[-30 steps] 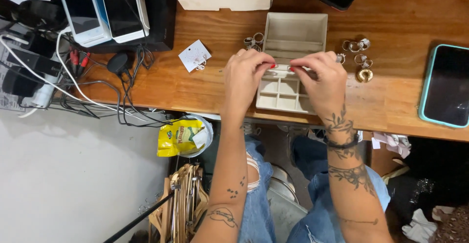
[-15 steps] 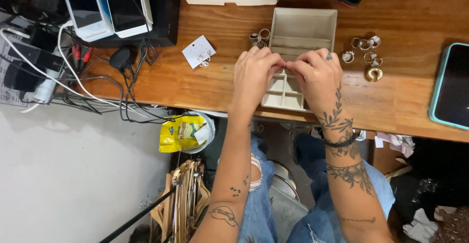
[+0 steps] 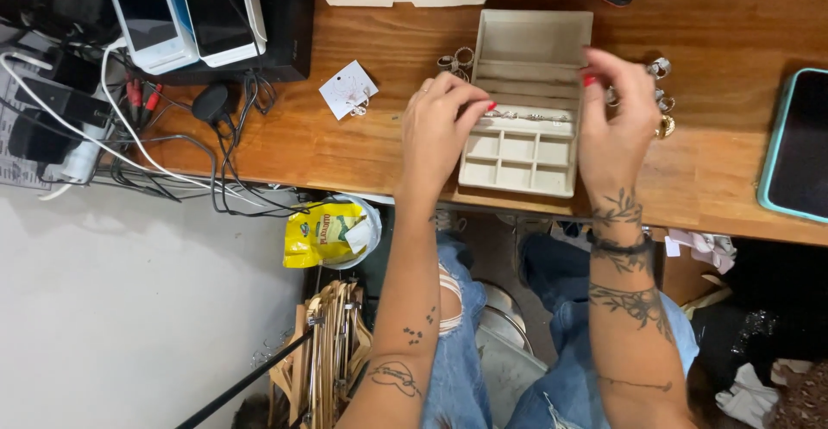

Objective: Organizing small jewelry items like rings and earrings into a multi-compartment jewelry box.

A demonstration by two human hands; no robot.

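Nearest to the camera were the person's knees in torn blue jeans (image 3: 457, 351), and beside them, under the table edge, a bundle of wooden hangers (image 3: 332, 351) and a yellow bag (image 3: 323, 232) in a white bucket.

Above them, both forearms reached up to the wooden table (image 3: 716, 162). The left hand (image 3: 440, 131) lay at the left side of a cream jewellery box (image 3: 517, 157). Its thumb and first fingers were pressed together on one end of a thin silver chain (image 3: 526, 117). The right hand (image 3: 617, 118) was at the right side of the box, with the fingers bent and close together over the other end of the chain; I could not tell for sure if it really pinched the chain, because the hand hid that end. The chain was stretched across the box, just over the line where the small square compartments meet the longer part behind them.

Farther on the table, some rings (image 3: 455, 58) lay just left of the box lid, and more rings (image 3: 660, 93) lay to the right, partly behind the right hand. A white card with earrings (image 3: 348, 89) lay to the left. A phone in a turquoise case (image 3: 793, 144) lay at the right edge. At the far left stood two white devices (image 3: 185, 11), with many cables (image 3: 172, 136) in front of them.
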